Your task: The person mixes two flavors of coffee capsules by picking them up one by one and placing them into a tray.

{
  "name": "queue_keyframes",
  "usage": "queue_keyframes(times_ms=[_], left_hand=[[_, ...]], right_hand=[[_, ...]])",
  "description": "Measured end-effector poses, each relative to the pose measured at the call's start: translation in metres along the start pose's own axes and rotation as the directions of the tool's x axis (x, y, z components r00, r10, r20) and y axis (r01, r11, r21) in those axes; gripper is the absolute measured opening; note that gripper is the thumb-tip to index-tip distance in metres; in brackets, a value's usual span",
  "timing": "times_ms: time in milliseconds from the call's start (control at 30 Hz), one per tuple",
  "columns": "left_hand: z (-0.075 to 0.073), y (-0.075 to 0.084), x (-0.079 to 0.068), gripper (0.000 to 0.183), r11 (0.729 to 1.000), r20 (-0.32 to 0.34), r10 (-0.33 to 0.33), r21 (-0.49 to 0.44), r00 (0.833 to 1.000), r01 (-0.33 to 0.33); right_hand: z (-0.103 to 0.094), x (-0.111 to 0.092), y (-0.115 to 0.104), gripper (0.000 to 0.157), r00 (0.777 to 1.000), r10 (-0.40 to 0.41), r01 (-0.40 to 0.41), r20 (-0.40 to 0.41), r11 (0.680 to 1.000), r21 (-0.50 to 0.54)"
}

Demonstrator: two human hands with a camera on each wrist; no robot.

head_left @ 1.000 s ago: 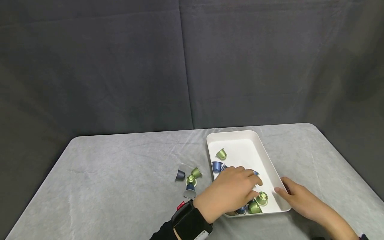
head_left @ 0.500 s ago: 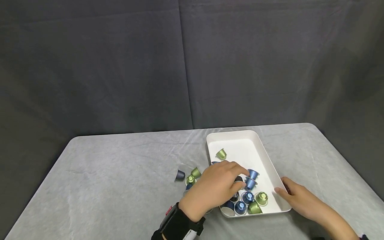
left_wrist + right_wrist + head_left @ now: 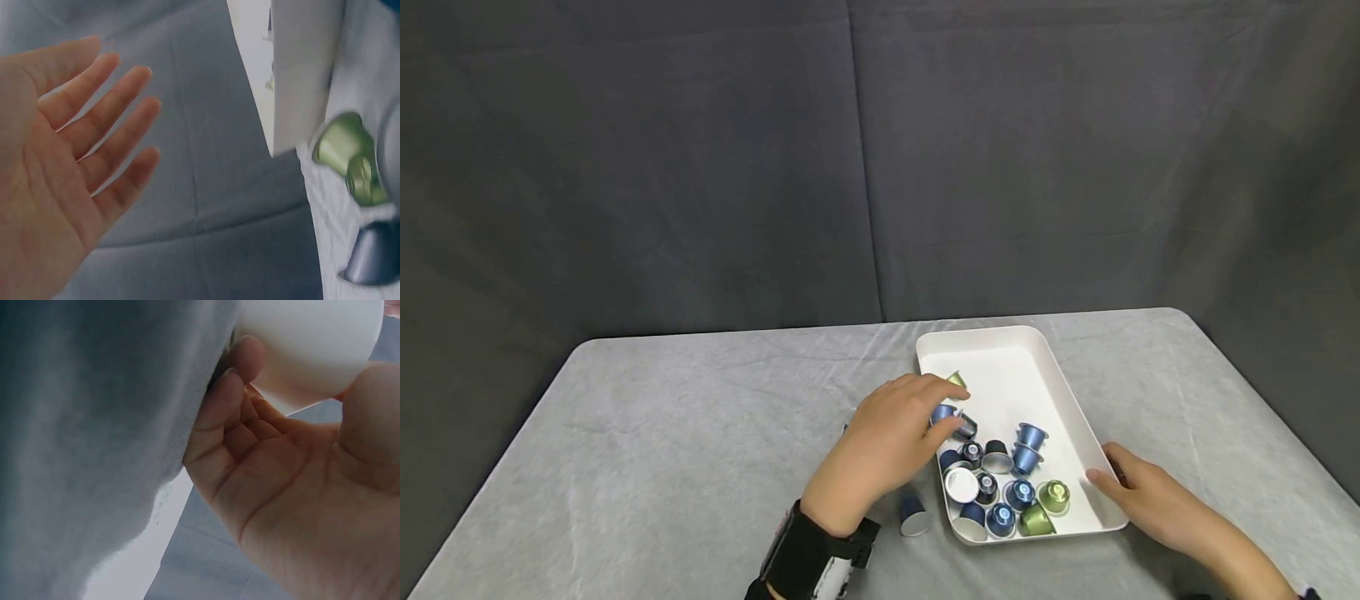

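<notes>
In the head view my left hand (image 3: 880, 442) hovers at the left edge of a white tray (image 3: 1000, 358), its fingers loosely spread. The left wrist view shows nothing in that hand (image 3: 81, 144). Green, blue and dark coffee capsules lie in the tray, mostly in its near half, among them a green capsule (image 3: 1055, 497) and a light blue capsule (image 3: 1027, 458) touching another. One green capsule (image 3: 957, 380) is partly behind my left fingertips. My right hand (image 3: 1157, 496) grips the tray's right side, thumb at the rim and fingers curled beneath, as the right wrist view shows.
A dark blue capsule (image 3: 913, 515) lies on the grey cloth-covered table (image 3: 700, 467), left of the tray. Other capsules there, including a green capsule (image 3: 342, 142), are hidden behind my left hand in the head view. A dark curtain (image 3: 700, 167) hangs behind the table.
My left hand has moved left, from over the tray's near half to its left edge, uncovering the capsules there and hiding those on the table. The right hand and tray have stayed still.
</notes>
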State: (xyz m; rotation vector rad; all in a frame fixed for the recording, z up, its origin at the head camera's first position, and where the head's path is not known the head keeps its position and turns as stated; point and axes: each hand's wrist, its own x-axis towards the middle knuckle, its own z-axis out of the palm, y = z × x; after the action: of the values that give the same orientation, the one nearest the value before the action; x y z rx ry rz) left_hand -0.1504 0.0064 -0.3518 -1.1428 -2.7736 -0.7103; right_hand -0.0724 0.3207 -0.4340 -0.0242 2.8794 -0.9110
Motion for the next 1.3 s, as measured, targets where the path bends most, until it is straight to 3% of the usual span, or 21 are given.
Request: queue_keyframes(times_ms=[267,467,633,833,900,1033,1200,1300], left_hand=[[-0.015,-0.02,-0.008,0.033,0.991,-0.032,-0.131,-0.029,0.991,0.13],[-0.03,-0.036,-0.018,0.034,0.966,-0.044,-0.251,-0.068,0.967,0.248],[-0.034,-0.048,-0.024,0.038,0.932,0.026,-0.358,-0.058,0.933,0.359],[-0.033,-0.056,-0.029,0.043,0.87,0.179,-0.474,-0.051,0.862,0.49],[-0.03,-0.059,-0.03,0.044,0.862,0.214,-0.484,-0.053,0.849,0.505],[-0.025,-0.065,-0.031,0.049,0.859,0.246,-0.482,-0.055,0.841,0.509],[-0.017,-0.072,-0.032,0.052,0.85,0.247,-0.502,-0.036,0.829,0.526],[-0.013,-0.076,-0.032,0.051,0.852,0.234,-0.503,-0.023,0.832,0.522]], right_hand=[[-0.001,-0.001,0.0,0.029,1.0,0.012,-0.012,0.011,1.0,0.004],[-0.002,-0.002,-0.002,0.027,1.0,0.006,-0.005,0.003,1.0,-0.01],[-0.004,-0.003,-0.003,0.026,1.0,0.007,-0.007,-0.003,1.0,-0.023],[-0.005,-0.004,-0.003,0.03,1.0,0.011,-0.011,0.007,1.0,-0.02],[-0.004,-0.004,-0.002,0.032,1.0,0.016,-0.015,0.008,1.0,-0.019],[-0.004,-0.004,-0.001,0.031,1.0,0.01,-0.01,0.004,1.0,-0.023],[-0.003,-0.004,-0.002,0.027,1.0,-0.008,0.008,0.0,1.0,-0.027],[-0.003,-0.003,-0.003,0.03,1.0,-0.005,0.005,0.008,1.0,-0.024]])
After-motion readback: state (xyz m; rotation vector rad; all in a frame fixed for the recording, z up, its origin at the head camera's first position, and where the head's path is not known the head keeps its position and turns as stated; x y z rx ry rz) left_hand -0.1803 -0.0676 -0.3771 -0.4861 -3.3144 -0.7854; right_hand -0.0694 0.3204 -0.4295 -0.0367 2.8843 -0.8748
